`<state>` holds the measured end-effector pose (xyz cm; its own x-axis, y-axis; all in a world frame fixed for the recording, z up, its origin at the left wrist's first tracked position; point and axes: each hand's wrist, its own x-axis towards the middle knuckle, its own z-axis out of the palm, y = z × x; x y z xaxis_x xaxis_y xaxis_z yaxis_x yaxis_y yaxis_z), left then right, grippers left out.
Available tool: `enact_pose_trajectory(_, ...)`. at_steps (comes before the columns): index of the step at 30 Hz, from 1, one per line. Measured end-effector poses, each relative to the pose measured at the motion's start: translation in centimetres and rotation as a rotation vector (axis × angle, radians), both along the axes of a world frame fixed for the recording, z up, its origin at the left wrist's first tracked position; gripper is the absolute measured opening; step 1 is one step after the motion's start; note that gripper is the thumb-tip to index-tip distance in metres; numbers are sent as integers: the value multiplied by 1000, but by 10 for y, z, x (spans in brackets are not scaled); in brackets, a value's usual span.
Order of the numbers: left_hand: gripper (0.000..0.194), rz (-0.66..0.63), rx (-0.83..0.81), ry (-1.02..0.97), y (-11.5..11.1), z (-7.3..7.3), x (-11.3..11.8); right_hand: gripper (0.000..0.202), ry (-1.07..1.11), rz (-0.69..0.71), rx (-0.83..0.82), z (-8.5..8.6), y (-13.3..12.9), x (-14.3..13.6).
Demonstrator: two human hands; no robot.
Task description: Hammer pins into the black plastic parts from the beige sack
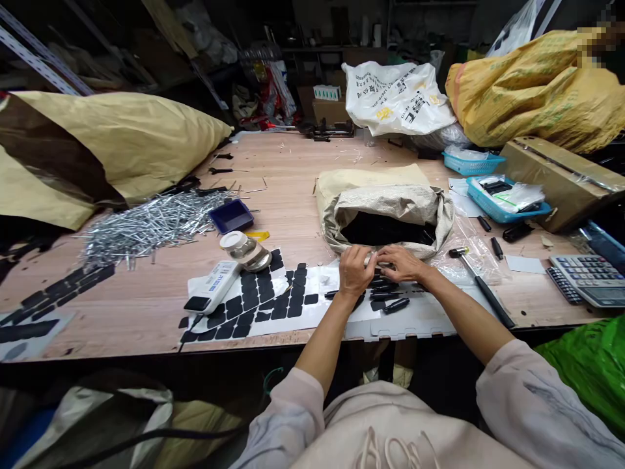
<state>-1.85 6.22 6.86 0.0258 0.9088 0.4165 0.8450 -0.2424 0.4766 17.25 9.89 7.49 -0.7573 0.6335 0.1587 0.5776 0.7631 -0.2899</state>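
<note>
A small pale piece, too hidden to identify, shows between the fingers of the left hand and the right hand, just in front of the cream woven sack with a rolled rim. Black tubular handles lie beneath and nearer the person. The left hand's fingers are narrowly curled, thumb toward the right hand; the right hand's fingers bend in to meet them. How firmly either grips the piece I cannot tell.

Farther left, a white oblong plastic device bears blue lettering too small to read. Beyond, a white woven bag shows tilted black Chinese characters, including 公司; right of it, a yellow woven sack carries faint green print.
</note>
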Motion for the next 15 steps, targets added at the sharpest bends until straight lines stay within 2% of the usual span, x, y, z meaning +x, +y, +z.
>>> enact_pose_trajectory(1, 28, 9, -22, 31, 6, 2, 2, 34, 1, -38, 36, 4, -2, 3)
enact_pose_trajectory(3, 38, 124, -113, 79, 17, 3, 7, 31, -30, -221, 143, 6, -10, 11)
enact_pose_trajectory(5, 51, 232, -207, 104, 23, -2, 9, 29, -105, -412, 190, 2, -17, 21)
enact_pose_trajectory(6, 58, 247, -237, 107, 25, -5, 10, 27, -142, -462, 178, -2, -19, 26)
enact_pose_trajectory(8, 70, 228, -259, 104, 28, -11, 9, 24, -187, -487, 134, -8, -15, 32)
enact_pose_trajectory(11, 74, 218, -278, 100, 31, -13, 4, 24, -189, -525, 94, -11, 0, 34)
enact_pose_trajectory(13, 69, 214, -295, 109, 29, -11, 0, 24, -146, -522, 66, -5, 7, 33)
enact_pose_trajectory(15, 54, 186, -263, 106, 23, -6, -3, 24, -32, -429, 78, 5, 5, 33)
